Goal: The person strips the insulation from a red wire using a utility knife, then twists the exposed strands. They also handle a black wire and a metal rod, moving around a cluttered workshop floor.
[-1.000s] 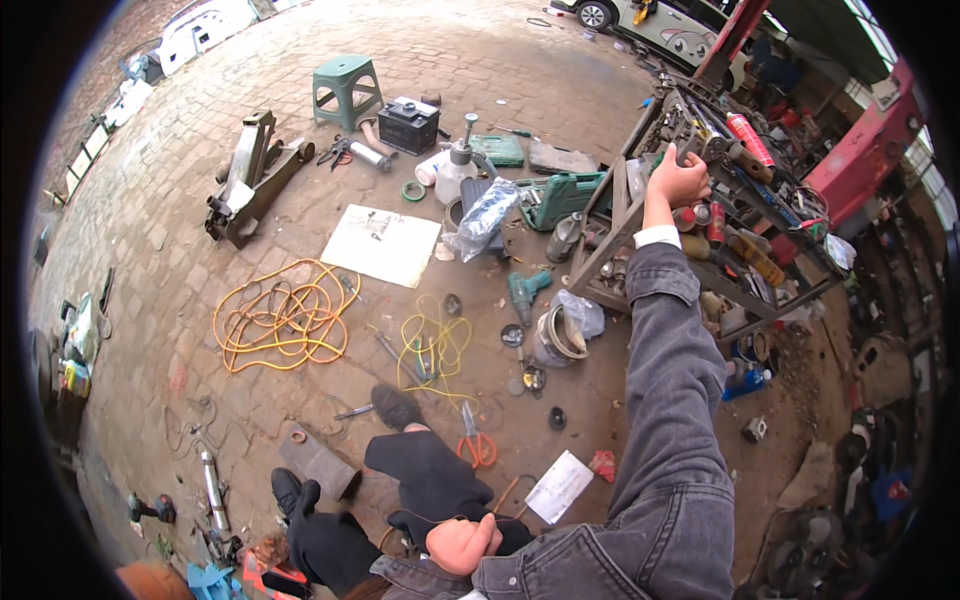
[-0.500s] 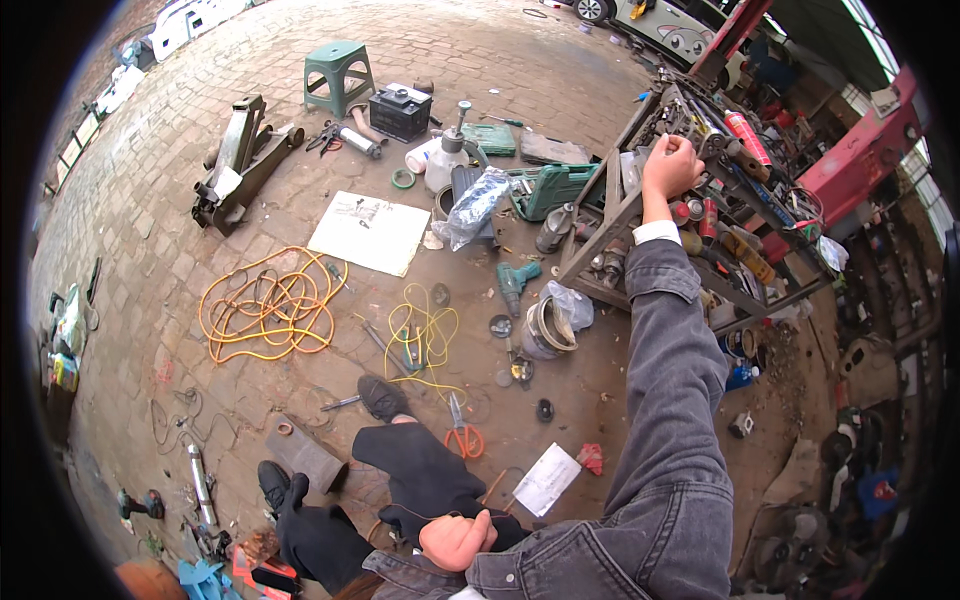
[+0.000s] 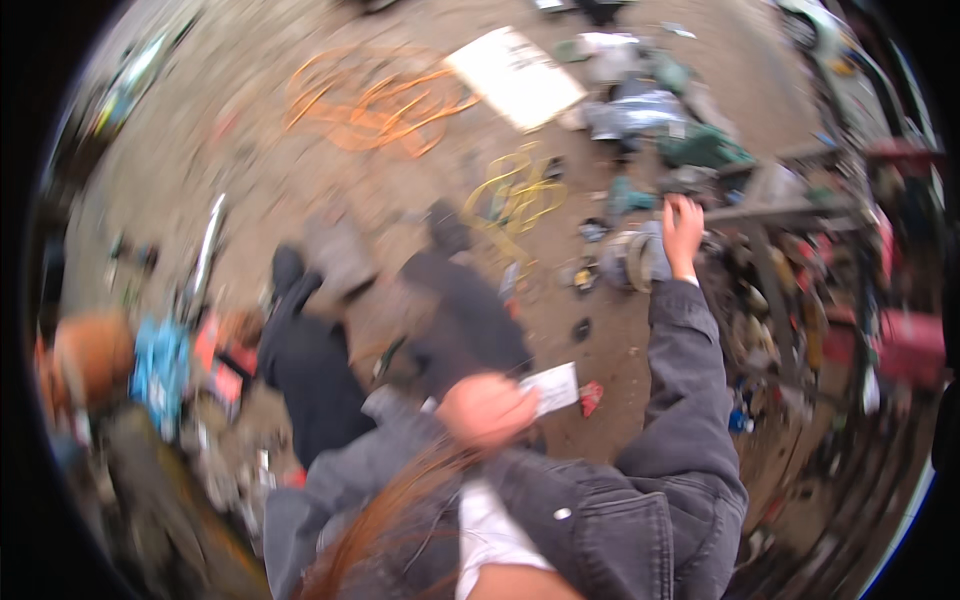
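Note:
My left hand (image 3: 488,411) is in front of my body, above my dark-trousered legs, blurred but with its fingers curled closed. Whatever it grips is hidden. Out ahead to the right, my right hand (image 3: 682,236) is raised with its fingers drawn together. It appears over the near left corner of the metal rack (image 3: 800,212), close to the teal power drill (image 3: 630,195). Nothing in its fingers can be made out. A white sheet of paper (image 3: 553,388) lies on the ground just right of my left hand, with a crumpled red scrap (image 3: 591,398) beside it.
On the ground ahead are an orange cable coil (image 3: 385,100), a yellow cord (image 3: 515,200), a white board (image 3: 515,78) and a bucket-like container (image 3: 630,258). Left of my legs are a metal block (image 3: 338,250), blue material (image 3: 160,370) and an orange rounded object (image 3: 93,355).
The view has tipped down and turned, blurring the scene. My right hand has come away from above the cluttered rack toward its corner. My left hand is still closed near my body.

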`<state>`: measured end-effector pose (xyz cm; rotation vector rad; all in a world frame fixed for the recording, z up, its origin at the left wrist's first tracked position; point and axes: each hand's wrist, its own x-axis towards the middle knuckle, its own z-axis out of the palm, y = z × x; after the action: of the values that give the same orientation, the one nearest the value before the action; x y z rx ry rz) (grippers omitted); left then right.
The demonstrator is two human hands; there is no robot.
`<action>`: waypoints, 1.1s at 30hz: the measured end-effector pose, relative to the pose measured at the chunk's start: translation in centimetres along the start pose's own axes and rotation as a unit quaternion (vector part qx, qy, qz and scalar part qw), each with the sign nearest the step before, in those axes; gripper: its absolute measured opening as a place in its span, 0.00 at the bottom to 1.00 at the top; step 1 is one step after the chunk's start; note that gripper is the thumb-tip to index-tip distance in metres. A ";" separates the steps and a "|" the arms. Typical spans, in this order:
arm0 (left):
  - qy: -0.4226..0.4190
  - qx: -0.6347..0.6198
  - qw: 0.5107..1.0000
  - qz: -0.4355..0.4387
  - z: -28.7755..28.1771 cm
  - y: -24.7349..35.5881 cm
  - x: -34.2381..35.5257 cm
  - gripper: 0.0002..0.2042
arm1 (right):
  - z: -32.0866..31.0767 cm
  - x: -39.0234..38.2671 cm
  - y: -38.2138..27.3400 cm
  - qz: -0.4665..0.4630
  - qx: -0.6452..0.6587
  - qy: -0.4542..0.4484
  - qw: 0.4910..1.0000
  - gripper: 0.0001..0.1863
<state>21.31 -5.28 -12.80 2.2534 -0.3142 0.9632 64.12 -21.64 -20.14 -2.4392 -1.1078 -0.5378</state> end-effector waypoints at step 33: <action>-0.148 0.067 0.889 -0.428 -27.0 -6.9 -8.8 0.08 | 32.5 4.8 -38.7 -0.176 0.007 -0.455 0.873 0.07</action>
<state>3.24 17.31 -8.52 2.2877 0.6071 0.1713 42.86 21.10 -37.31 -2.4981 -1.9056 0.6300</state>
